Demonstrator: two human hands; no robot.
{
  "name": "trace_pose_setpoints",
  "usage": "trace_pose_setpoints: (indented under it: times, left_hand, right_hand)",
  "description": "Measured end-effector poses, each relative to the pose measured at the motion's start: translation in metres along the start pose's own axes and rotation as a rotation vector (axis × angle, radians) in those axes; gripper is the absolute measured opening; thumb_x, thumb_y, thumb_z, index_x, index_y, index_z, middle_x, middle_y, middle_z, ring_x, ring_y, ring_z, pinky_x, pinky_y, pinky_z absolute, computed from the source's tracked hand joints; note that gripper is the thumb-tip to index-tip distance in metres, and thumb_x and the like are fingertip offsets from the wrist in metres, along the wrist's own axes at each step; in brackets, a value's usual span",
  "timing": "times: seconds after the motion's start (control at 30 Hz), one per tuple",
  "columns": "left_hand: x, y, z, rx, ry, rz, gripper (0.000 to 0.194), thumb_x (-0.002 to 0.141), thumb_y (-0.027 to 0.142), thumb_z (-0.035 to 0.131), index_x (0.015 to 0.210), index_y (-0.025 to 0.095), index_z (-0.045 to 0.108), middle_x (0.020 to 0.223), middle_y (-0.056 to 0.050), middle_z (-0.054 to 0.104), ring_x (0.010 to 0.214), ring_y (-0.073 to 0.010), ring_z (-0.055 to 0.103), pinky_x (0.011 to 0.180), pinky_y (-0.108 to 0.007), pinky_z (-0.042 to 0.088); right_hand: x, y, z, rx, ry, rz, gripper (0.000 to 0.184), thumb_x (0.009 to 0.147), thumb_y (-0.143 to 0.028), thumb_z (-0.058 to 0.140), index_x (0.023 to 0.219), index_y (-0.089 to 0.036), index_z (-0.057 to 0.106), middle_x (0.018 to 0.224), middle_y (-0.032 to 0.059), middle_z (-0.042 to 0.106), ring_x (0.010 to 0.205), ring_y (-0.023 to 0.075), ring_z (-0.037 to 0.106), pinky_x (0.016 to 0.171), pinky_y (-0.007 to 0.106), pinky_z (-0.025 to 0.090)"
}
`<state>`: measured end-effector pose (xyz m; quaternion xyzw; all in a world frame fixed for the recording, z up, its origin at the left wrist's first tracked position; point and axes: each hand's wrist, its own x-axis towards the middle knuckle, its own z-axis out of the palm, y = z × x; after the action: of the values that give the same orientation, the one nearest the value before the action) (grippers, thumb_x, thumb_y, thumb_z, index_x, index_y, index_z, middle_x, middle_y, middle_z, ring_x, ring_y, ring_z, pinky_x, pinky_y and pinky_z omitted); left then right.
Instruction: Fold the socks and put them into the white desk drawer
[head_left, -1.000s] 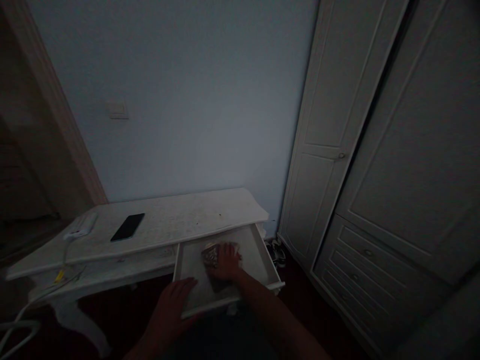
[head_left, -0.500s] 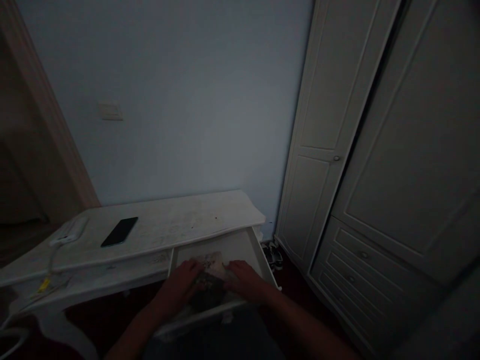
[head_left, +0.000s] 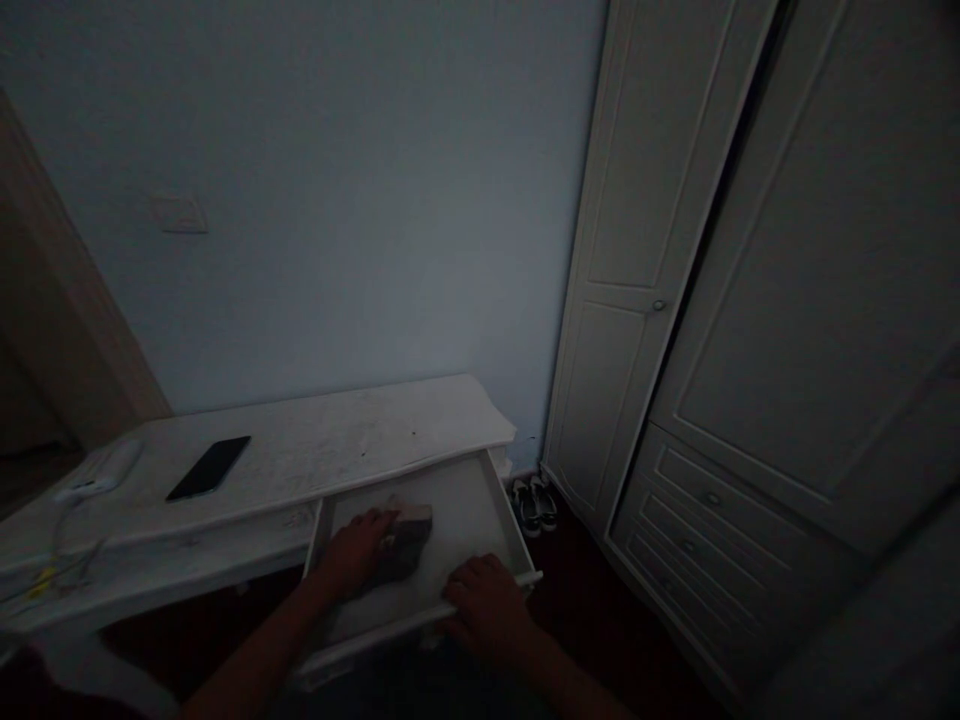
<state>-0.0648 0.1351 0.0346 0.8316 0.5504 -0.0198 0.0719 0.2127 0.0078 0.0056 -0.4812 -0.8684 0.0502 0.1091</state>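
Note:
In the pulled-out white drawer (head_left: 465,520) lies a small folded bundle (head_left: 409,540), grey with a pale pinkish top; it looks like cloth, though the dim light blurs it. My left hand (head_left: 360,550) is closed on the bundle's left side, toward the left wall of the drawer. Over the drawer's front edge, right of its middle, my right hand (head_left: 486,600) has its fingers curled, apart from the bundle. Its thumb is partly hidden in the dark.
On the worn white desk (head_left: 315,440) lie a dark phone (head_left: 208,468) and a white device (head_left: 101,470) with a cable. Dark shoes with white parts (head_left: 534,507) stand on the floor between the desk and a white wardrobe (head_left: 600,380).
The bundle has shifted left in the drawer with my left hand. My right hand has left the bundle and moved to the drawer's front edge. The view has turned slightly right.

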Motion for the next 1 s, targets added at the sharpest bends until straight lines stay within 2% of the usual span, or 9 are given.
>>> trace_pose_setpoints:
  times: [0.13,0.23,0.43,0.53,0.63,0.77,0.87,0.93,1.0]
  left_hand:
    - [0.003,-0.001,-0.006,-0.013,0.024,-0.222,0.056,0.106,0.026,0.036,0.16,0.012,0.04,0.145,-0.027,0.064,0.123,-0.0369,0.072,0.098,-0.049,0.056]
    - [0.006,0.008,-0.001,-0.048,0.016,-0.271,0.054,0.109,0.032,0.03,0.157,0.008,0.039,0.14,-0.029,0.067,0.117,-0.0389,0.075,0.095,-0.048,0.057]
    - [-0.003,0.045,0.012,-0.163,-0.094,-0.024,0.061,0.095,0.036,0.063,0.153,0.022,0.051,0.16,-0.015,0.059,0.144,-0.0292,0.06,0.115,-0.036,0.048]
    - [-0.006,0.053,0.009,-0.196,-0.177,0.108,0.064,0.084,0.038,0.074,0.145,0.027,0.062,0.156,-0.01,0.065,0.141,-0.0268,0.062,0.116,-0.031,0.047]
    - [-0.009,0.048,-0.002,-0.206,-0.26,0.201,0.061,0.075,0.04,0.079,0.135,0.029,0.071,0.143,-0.007,0.074,0.129,-0.0268,0.07,0.11,-0.031,0.051]
    - [-0.031,0.022,-0.025,-0.165,-0.288,0.207,0.056,0.069,0.04,0.08,0.124,0.028,0.077,0.134,-0.01,0.079,0.124,-0.0355,0.073,0.108,-0.043,0.055]
    - [-0.065,-0.012,-0.042,-0.17,-0.175,0.14,0.068,0.077,0.042,0.071,0.144,0.029,0.066,0.157,-0.013,0.064,0.145,-0.0365,0.059,0.121,-0.048,0.044]
    - [-0.088,-0.04,-0.049,-0.265,0.023,0.053,0.071,0.081,0.046,0.067,0.148,0.027,0.062,0.162,-0.012,0.059,0.15,-0.0339,0.054,0.125,-0.046,0.04]
    - [-0.104,-0.066,-0.051,-0.391,0.304,-0.081,0.07,0.082,0.055,0.063,0.144,0.025,0.063,0.156,-0.013,0.063,0.145,-0.0351,0.058,0.125,-0.048,0.042]
  right_hand:
    - [-0.003,-0.004,-0.009,-0.025,-0.02,0.009,0.038,0.104,-0.057,0.061,0.123,-0.025,0.068,0.128,0.0068,0.074,0.121,0.0292,0.062,0.105,0.046,0.045]
    - [-0.003,-0.006,-0.01,-0.035,-0.019,0.005,0.037,0.104,-0.055,0.061,0.125,-0.025,0.067,0.127,0.007,0.074,0.121,0.029,0.062,0.104,0.046,0.044]
    - [-0.001,-0.003,0.002,-0.06,0.01,0.009,0.037,0.105,-0.058,0.058,0.119,-0.024,0.067,0.124,0.0079,0.073,0.118,0.0293,0.061,0.1,0.045,0.044]
    - [-0.001,-0.001,0.008,-0.034,0.083,0.039,0.043,0.103,-0.063,0.059,0.118,-0.024,0.064,0.124,0.0081,0.071,0.114,0.0284,0.06,0.098,0.043,0.043]
    - [-0.001,0.001,0.014,-0.015,0.133,0.063,0.043,0.102,-0.064,0.061,0.116,-0.024,0.06,0.12,0.0075,0.07,0.11,0.0278,0.059,0.097,0.043,0.043]
    - [0.0,0.004,0.021,-0.034,0.136,0.082,0.041,0.101,-0.063,0.064,0.114,-0.024,0.06,0.117,0.0076,0.069,0.109,0.0284,0.059,0.097,0.042,0.042]
    - [-0.001,0.005,0.02,-0.024,0.11,0.103,0.041,0.097,-0.061,0.072,0.113,-0.025,0.061,0.115,0.0062,0.07,0.109,0.0283,0.06,0.097,0.042,0.042]
    - [-0.002,0.003,0.014,-0.008,0.1,0.104,0.039,0.097,-0.058,0.074,0.114,-0.025,0.062,0.116,0.0054,0.071,0.11,0.0278,0.06,0.098,0.041,0.042]
    - [-0.001,-0.002,0.007,0.005,0.092,0.085,0.038,0.098,-0.053,0.074,0.121,-0.025,0.062,0.121,0.0055,0.071,0.114,0.0277,0.06,0.102,0.042,0.041]
